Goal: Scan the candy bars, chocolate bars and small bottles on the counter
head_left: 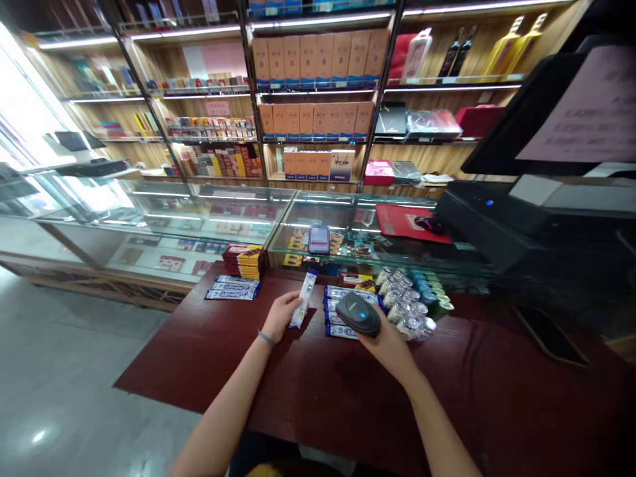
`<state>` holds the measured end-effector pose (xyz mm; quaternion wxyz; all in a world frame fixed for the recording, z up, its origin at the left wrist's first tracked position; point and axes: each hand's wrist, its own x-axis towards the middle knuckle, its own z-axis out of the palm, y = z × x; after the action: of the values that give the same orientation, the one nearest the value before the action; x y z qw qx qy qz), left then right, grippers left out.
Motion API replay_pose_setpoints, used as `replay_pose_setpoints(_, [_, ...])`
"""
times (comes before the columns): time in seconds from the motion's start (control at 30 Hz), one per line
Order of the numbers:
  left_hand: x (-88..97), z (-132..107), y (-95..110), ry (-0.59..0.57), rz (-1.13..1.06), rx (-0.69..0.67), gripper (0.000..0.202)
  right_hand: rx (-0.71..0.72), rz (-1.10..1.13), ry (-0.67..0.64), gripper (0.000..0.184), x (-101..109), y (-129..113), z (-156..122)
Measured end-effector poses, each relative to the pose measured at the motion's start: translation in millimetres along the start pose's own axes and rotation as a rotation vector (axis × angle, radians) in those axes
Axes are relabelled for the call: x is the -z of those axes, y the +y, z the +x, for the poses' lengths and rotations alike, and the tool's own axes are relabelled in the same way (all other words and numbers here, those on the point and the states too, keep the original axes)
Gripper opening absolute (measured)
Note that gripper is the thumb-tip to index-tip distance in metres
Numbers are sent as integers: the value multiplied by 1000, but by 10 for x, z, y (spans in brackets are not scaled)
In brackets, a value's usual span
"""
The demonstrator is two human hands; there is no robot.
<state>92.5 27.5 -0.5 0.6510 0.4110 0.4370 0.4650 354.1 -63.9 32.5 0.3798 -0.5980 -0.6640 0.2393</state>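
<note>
My left hand [282, 317] is closed on a white-and-blue packaged snack bar [305, 296], held tilted above the dark red table. In my right hand [385, 338] is a black barcode scanner [358, 314] with a small blue light showing on top. Beneath and behind the scanner lies a stack of similar blue-and-white bars [334, 318], partly hidden by it. Off to the left, several more blue-and-white bars [232, 289] lie side by side. The print on the held bar is too small to read.
Brown-and-yellow packets [243, 261] are stacked at the table's back left. Silver-topped cans [403, 298] stand right of the scanner. A dark phone [550, 335] lies on the right. Behind is a glass display counter [233, 212]; a black monitor [536, 112] looms at upper right.
</note>
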Motion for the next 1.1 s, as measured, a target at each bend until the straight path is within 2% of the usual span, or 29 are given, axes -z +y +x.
replay_pose_setpoints(0.1, [35, -13, -6, 12, -24, 17, 55, 5, -44, -100, 46, -83, -95, 29])
replay_pose_setpoints(0.33, [57, -40, 49, 28, -45, -17, 60, 2, -50, -106, 46, -158, -120, 55])
replay_pose_setpoints(0.47, [198, -2, 115, 97, 44, -120, 49, 12, -29, -74, 44, -195, -127, 74])
replay_pose_setpoints(0.6, [537, -26, 268, 221, 369, -399, 29, 9, -42, -89, 43, -287, -121, 115])
replay_pose_setpoints(0.73, [991, -186, 425, 379, 950, -557, 16, -1, -72, -132, 45, -454, -153, 176])
replay_pose_setpoints(0.8, [1219, -281, 468, 401, 1190, -595, 16, 2, -85, -141, 43, -546, -211, 199])
replay_pose_setpoints(0.93, [1611, -435, 485, 339, 1514, -634, 17, 24, -74, -155, 43, -696, -343, 223])
replay_pose_setpoints(1.1, [1886, -534, 422, 348, 1687, -544, 18, 42, -88, -166, 48, -833, -387, 235])
